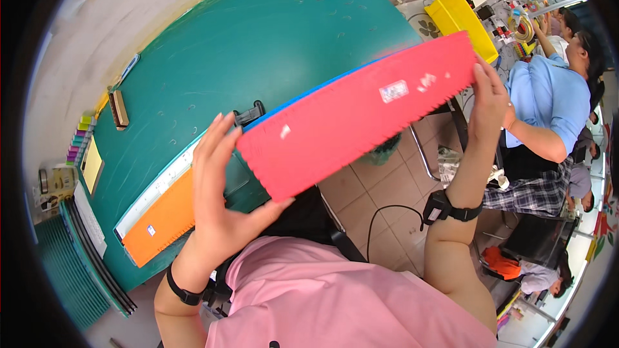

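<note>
Red panel (361, 109) raised over its near edge and the tiled floor (393, 232), the green table (258, 45) spreads across the upper left. Next in size is a co-worker (548, 96) in blue, to the right. The panel itself is tilted between the person's hands, right end higher, its lower edge toothed; a narrow band of blue sheet (322, 86) shows along its upper edge. On the table at left lies an orange panel (161, 219), also toothed, partly behind the left hand, with a white strip (158, 187) beside it. Beyond the raised end sits a yellow bin (461, 26). The left hand (216, 180) is spread wide at the left end, fingers up, thumb by the lower corner. The right hand (488, 100) is at the right end, fingers bent; whether it pinches, I cannot tell. Smaller still are a brown block (118, 109) near the wall side and a white label (393, 91) on the red face.
</note>
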Motion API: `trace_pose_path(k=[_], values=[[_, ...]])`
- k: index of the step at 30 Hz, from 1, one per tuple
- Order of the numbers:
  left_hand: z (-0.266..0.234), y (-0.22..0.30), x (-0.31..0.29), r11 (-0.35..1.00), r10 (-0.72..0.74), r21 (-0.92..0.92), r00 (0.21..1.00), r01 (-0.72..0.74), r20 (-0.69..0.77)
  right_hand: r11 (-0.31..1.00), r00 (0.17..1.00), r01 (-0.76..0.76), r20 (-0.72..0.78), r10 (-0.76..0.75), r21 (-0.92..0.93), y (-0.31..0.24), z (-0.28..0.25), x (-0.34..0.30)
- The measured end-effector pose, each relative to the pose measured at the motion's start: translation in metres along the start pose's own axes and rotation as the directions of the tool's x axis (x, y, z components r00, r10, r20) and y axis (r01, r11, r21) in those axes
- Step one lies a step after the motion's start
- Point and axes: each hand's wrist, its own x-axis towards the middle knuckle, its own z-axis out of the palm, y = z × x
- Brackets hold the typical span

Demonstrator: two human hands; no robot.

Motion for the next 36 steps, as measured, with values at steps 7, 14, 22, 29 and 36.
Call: trace_pose_path(k=[7, 14, 22, 29, 36], values=[[0.014, 0.005, -0.02, 0.826, 0.557, 0.189, 0.82, -0.531, -0.129, 0.999, 0.996, 0.046, -0.075, -0.045, 0.012, -0.012, -0.055, -0.022], [0.033, 0.005, -0.02, 0.845, 0.533, 0.088, 0.821, -0.527, -0.204, 0.99, 0.994, 0.032, -0.095, -0.046, -0.14, -0.016, -0.056, -0.025], [0.03, 0.0, -0.019, 0.849, 0.528, 0.133, 0.818, -0.511, -0.226, 0.927, 0.997, 0.074, -0.001, -0.08, -0.367, -0.02, -0.03, -0.011], [0.007, 0.013, -0.006, 0.951, 0.236, 0.209, 0.971, -0.226, -0.027, 0.709, 0.975, 0.22, 0.129, -0.18, -0.67, -0.02, 0.001, 0.01], [-0.001, 0.003, 0.007, 0.981, 0.002, 0.193, 1.0, -0.007, 0.026, 0.561, 0.986, 0.167, 0.149, -0.08, -0.811, -0.025, 0.03, 0.013]])
